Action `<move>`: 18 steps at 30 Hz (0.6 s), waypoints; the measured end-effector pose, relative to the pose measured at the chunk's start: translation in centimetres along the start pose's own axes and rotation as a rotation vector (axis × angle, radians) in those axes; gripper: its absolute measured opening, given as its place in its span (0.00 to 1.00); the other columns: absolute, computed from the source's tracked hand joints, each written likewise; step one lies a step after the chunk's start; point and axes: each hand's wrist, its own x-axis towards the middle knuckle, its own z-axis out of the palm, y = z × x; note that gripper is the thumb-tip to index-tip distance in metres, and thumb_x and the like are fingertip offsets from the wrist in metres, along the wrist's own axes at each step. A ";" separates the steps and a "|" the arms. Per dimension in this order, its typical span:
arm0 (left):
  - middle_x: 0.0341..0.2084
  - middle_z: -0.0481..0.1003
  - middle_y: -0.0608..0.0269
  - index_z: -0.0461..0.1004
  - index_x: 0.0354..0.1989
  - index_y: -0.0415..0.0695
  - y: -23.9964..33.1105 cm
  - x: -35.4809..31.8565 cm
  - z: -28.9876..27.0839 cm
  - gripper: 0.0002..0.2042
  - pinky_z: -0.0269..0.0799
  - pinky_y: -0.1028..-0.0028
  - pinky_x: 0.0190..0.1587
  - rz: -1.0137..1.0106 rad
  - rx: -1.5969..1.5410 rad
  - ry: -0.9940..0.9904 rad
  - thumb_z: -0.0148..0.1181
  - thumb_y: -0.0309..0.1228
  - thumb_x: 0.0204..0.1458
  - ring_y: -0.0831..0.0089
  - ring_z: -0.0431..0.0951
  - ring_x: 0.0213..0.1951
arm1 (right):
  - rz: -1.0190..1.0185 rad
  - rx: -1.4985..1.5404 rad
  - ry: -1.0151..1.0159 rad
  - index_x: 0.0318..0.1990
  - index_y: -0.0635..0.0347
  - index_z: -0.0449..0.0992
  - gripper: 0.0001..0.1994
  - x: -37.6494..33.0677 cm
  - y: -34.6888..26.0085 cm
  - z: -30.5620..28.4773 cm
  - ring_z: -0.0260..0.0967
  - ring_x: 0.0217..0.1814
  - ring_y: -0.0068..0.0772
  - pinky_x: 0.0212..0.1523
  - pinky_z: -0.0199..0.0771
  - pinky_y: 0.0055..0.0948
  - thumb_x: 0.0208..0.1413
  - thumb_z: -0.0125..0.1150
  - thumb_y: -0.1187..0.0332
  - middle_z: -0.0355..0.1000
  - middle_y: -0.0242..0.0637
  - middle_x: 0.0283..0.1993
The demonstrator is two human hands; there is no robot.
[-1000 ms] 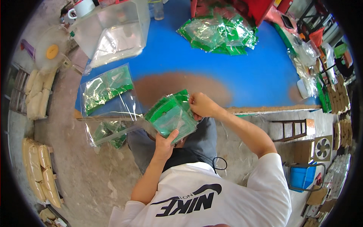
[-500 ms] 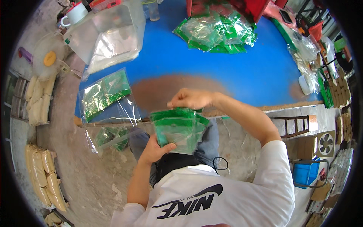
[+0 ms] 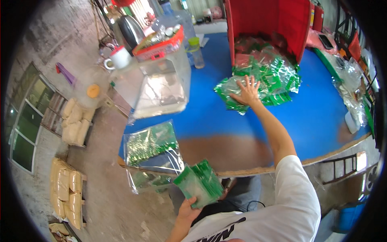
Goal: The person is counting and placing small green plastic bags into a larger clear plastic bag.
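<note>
My left hand (image 3: 187, 209) grips a fanned stack of green-topped clear plastic bags (image 3: 200, 183) near the table's front edge, thumb on top. With arm stretched forward, my right hand (image 3: 247, 93) lies with fingers spread on a loose pile of green and clear plastic bags (image 3: 278, 76). That pile spills from the mouth of a red open-fronted box (image 3: 266, 20). Close to the left hand, a large clear bag (image 3: 151, 143) filled with green-edged packets rests at the table's front left corner, partly hanging over the edge.
On the blue table (image 3: 209, 105), a translucent plastic bin (image 3: 183, 80) stands at left with clear film inside. Behind it are a white mug (image 3: 119, 59), a steel kettle (image 3: 131, 31), a red-rimmed tray (image 3: 159, 44) and a cup (image 3: 197, 56). A phone (image 3: 325, 41) and plastic wrappers line the right edge.
My right hand has left the stack at the left hand and reached forward onto the pile. The left hand still holds the bags. The view has tilted up and shifted left.
</note>
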 end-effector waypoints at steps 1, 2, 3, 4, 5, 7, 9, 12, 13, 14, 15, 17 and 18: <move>0.63 0.68 0.54 0.60 0.68 0.41 -0.5 0.1 -0.3 0.35 0.61 0.50 0.68 -0.021 -0.011 0.009 0.66 0.26 0.49 0.53 0.67 0.65 | 0.010 0.086 0.013 0.70 0.39 0.63 0.45 -1.8 -1.0 0.4 0.33 0.80 0.68 0.71 0.30 0.76 0.49 0.52 0.25 0.44 0.54 0.78; 0.63 0.68 0.54 0.59 0.68 0.41 -0.3 1.8 -0.6 0.35 0.61 0.50 0.68 -0.050 0.017 -0.018 0.66 0.24 0.49 0.53 0.66 0.66 | 0.051 0.130 -0.006 0.70 0.40 0.65 0.45 -3.8 -1.0 1.7 0.33 0.80 0.68 0.71 0.30 0.76 0.49 0.51 0.25 0.45 0.55 0.78; 0.63 0.67 0.54 0.59 0.68 0.41 -0.4 2.3 -0.7 0.35 0.61 0.50 0.68 -0.019 0.060 -0.054 0.65 0.23 0.49 0.53 0.66 0.66 | 0.054 0.205 -0.028 0.69 0.41 0.65 0.44 -5.5 -2.3 1.1 0.36 0.79 0.69 0.70 0.30 0.76 0.50 0.51 0.25 0.47 0.56 0.77; 0.62 0.68 0.56 0.59 0.68 0.41 -0.5 2.6 -0.3 0.35 0.62 0.51 0.68 -0.015 0.047 -0.070 0.64 0.20 0.48 0.55 0.67 0.65 | 0.056 0.233 -0.032 0.70 0.41 0.64 0.45 -7.2 -3.4 0.6 0.37 0.79 0.69 0.70 0.31 0.77 0.50 0.52 0.25 0.48 0.57 0.76; 0.62 0.68 0.56 0.59 0.68 0.41 -0.4 3.0 0.0 0.35 0.62 0.51 0.68 -0.043 0.035 -0.070 0.64 0.20 0.48 0.55 0.67 0.65 | 0.086 0.235 -0.016 0.70 0.43 0.64 0.45 -9.0 -4.3 0.3 0.37 0.78 0.71 0.70 0.31 0.78 0.50 0.52 0.25 0.48 0.59 0.76; 0.61 0.69 0.57 0.60 0.67 0.42 -0.3 3.4 0.4 0.35 0.64 0.53 0.67 -0.007 0.194 -0.061 0.64 0.19 0.49 0.56 0.68 0.64 | 0.162 0.211 -0.005 0.70 0.45 0.62 0.44 -12.3 -6.6 -0.9 0.36 0.78 0.74 0.69 0.30 0.79 0.52 0.51 0.27 0.47 0.61 0.76; 0.59 0.70 0.59 0.61 0.66 0.44 0.0 3.8 1.1 0.35 0.64 0.55 0.66 -0.023 0.199 -0.080 0.67 0.20 0.47 0.58 0.69 0.63 | 0.212 0.235 -0.087 0.72 0.48 0.59 0.44 -14.4 -8.7 -2.5 0.33 0.78 0.76 0.69 0.28 0.80 0.55 0.47 0.28 0.44 0.62 0.76; 0.58 0.71 0.62 0.63 0.65 0.45 -0.4 3.8 1.2 0.34 0.65 0.57 0.66 -0.038 0.210 -0.096 0.68 0.20 0.47 0.60 0.69 0.62 | 0.169 0.351 0.016 0.72 0.54 0.58 0.36 -16.0 -8.3 -4.7 0.37 0.78 0.72 0.70 0.35 0.76 0.63 0.49 0.42 0.47 0.61 0.76; 0.58 0.71 0.62 0.63 0.65 0.44 -0.3 4.0 1.3 0.33 0.66 0.57 0.65 -0.032 0.216 -0.095 0.66 0.20 0.48 0.60 0.70 0.62 | 0.081 0.444 0.149 0.72 0.56 0.57 0.34 -16.3 -8.4 -5.8 0.38 0.78 0.70 0.71 0.38 0.73 0.64 0.50 0.47 0.48 0.60 0.75; 0.57 0.72 0.63 0.64 0.64 0.45 -0.3 3.9 1.7 0.33 0.66 0.59 0.65 -0.030 0.157 -0.119 0.68 0.21 0.48 0.62 0.70 0.61 | -0.105 0.516 0.149 0.69 0.60 0.61 0.28 -17.3 -7.9 -7.4 0.41 0.79 0.64 0.73 0.42 0.67 0.65 0.51 0.57 0.51 0.58 0.74; 0.57 0.72 0.63 0.64 0.64 0.45 -0.5 3.9 1.4 0.33 0.66 0.59 0.65 -0.029 0.137 -0.112 0.68 0.21 0.48 0.62 0.70 0.61 | -0.119 0.507 0.135 0.69 0.60 0.61 0.28 -18.5 -7.0 -8.0 0.41 0.79 0.64 0.73 0.42 0.67 0.65 0.51 0.57 0.51 0.58 0.74; 0.58 0.71 0.62 0.64 0.65 0.45 -1.0 3.8 0.1 0.33 0.65 0.60 0.67 -0.091 0.013 -0.175 0.69 0.22 0.48 0.62 0.70 0.62 | -0.572 0.261 -0.170 0.64 0.62 0.68 0.24 -20.9 -6.0 -8.9 0.47 0.77 0.61 0.73 0.42 0.66 0.64 0.51 0.60 0.58 0.56 0.70; 0.58 0.71 0.62 0.64 0.65 0.45 -1.4 3.6 -0.1 0.33 0.65 0.60 0.67 -0.085 -0.011 -0.171 0.69 0.22 0.48 0.62 0.70 0.62 | -0.590 0.250 -0.184 0.64 0.62 0.68 0.24 -22.0 -6.5 -9.6 0.47 0.77 0.61 0.73 0.42 0.66 0.64 0.51 0.60 0.58 0.56 0.70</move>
